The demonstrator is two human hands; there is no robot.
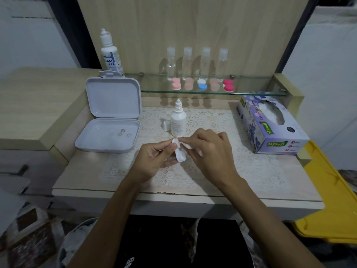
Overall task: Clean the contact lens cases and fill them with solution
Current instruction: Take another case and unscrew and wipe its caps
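My left hand (154, 155) grips a white contact lens case (180, 154) above the lace mat, holding it on edge. My right hand (209, 149) pinches a small piece of white tissue (185, 144) and presses it against the top well of the case. Just behind my hands stands a small white solution bottle (178, 121) with its nozzle bare, and its cap (166, 125) lies beside it on the left. Several closed lens cases in pink, peach, blue and red (202, 85) sit in a row on the glass shelf (154, 89).
An open white plastic box (110, 120) with a few lenses inside lies at the left. A large solution bottle (111, 53) stands behind it. Several clear bottles (197, 62) line the shelf's back. A tissue box (270, 122) sits at the right, and a yellow bin (328, 190) stands beyond the table edge.
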